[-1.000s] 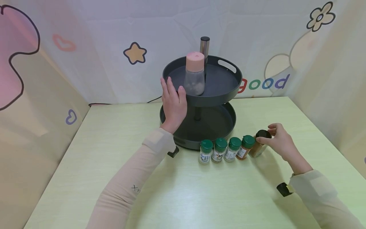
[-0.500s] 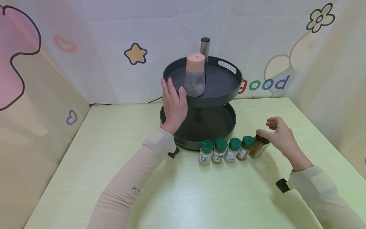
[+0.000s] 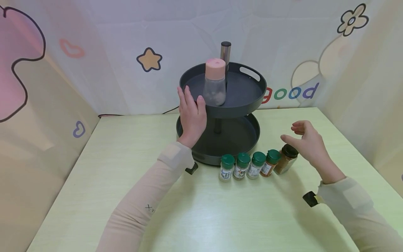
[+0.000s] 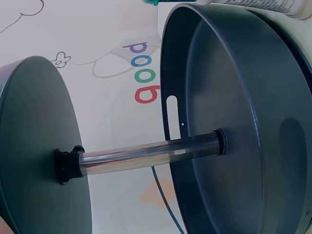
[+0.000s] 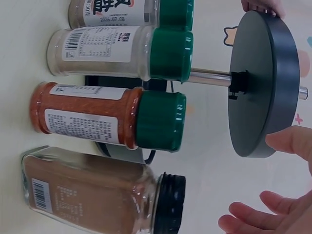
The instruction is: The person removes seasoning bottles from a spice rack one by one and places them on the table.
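My left hand [image 3: 192, 119] rests with straight fingers against the left front rim of the upper tray [image 3: 244, 110] of a dark two-tier round stand. On that tray stands a clear shaker with a pink cap [image 3: 215, 71]. My right hand [image 3: 310, 143] hovers beside and above a square glass spice jar [image 3: 284, 162] of brown powder with a black lid. Nothing is between its loosely curved fingers, and the right wrist view shows them apart from the lid. A green-capped jar of red-orange powder [image 5: 85, 114] stands beside the brown jar.
Several green-capped spice jars [image 3: 240, 169] stand in a row before the lower tray [image 3: 204, 157]. A metal post [image 4: 146, 153] joins the two tiers. A thin cable [image 3: 110, 114] runs along the table's back edge, below a printed cloth backdrop [image 3: 119, 84].
My right hand has let go of the black-lidded jar and risen above it. The jar stays at the end of the row. My left hand keeps its place at the tray rim.
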`<act>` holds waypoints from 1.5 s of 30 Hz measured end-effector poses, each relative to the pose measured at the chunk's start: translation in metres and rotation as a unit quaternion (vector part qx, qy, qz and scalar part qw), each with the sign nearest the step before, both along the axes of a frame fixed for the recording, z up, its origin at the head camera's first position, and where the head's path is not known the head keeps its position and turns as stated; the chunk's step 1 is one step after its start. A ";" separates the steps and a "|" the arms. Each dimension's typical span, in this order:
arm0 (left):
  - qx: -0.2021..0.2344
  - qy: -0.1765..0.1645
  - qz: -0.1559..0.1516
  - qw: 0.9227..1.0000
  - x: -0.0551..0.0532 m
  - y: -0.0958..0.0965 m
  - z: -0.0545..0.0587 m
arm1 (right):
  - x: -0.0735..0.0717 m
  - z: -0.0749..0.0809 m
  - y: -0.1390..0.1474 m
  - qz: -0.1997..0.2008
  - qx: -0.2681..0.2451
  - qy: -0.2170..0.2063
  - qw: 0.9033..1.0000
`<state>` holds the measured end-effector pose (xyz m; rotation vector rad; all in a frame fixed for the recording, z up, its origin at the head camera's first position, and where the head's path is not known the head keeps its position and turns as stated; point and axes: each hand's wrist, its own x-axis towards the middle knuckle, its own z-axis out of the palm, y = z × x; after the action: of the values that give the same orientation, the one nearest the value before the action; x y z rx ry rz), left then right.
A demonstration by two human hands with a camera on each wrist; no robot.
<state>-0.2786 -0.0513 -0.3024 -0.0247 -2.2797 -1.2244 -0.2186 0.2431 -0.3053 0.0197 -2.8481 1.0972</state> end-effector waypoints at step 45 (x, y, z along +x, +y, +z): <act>0.012 -0.031 -0.030 0.999 0.009 -0.001 0.006 | -0.010 0.046 -0.044 0.045 -0.049 0.116 0.991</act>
<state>-0.2693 -0.0520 -0.2960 -0.0476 -2.3328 -1.3014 -0.2284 0.1991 -0.2595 0.2537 -2.6070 1.1644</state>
